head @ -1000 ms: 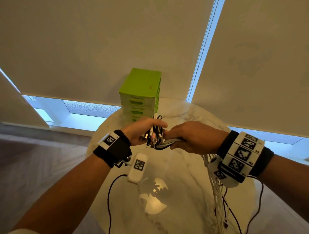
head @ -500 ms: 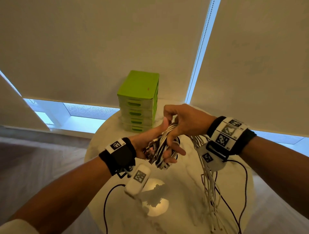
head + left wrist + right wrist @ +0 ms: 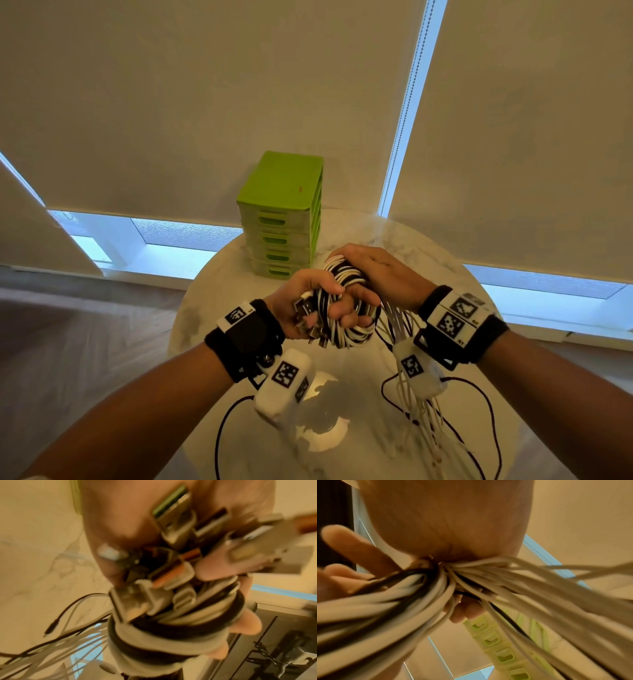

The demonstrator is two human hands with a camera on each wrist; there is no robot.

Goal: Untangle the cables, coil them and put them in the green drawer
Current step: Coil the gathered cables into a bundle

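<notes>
Cables before green drawer unit

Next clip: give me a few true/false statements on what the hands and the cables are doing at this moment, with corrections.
1. Both hands grip the cable bundle. True.
2. The left hand holds the plug ends. True.
3. A drawer of the green drawer unit stands open. False: all its drawers are closed.
4. The whole bundle is coiled. False: loose ends hang below the right hand.
5. The bundle lies on the marble table. False: it is held above it.
</notes>
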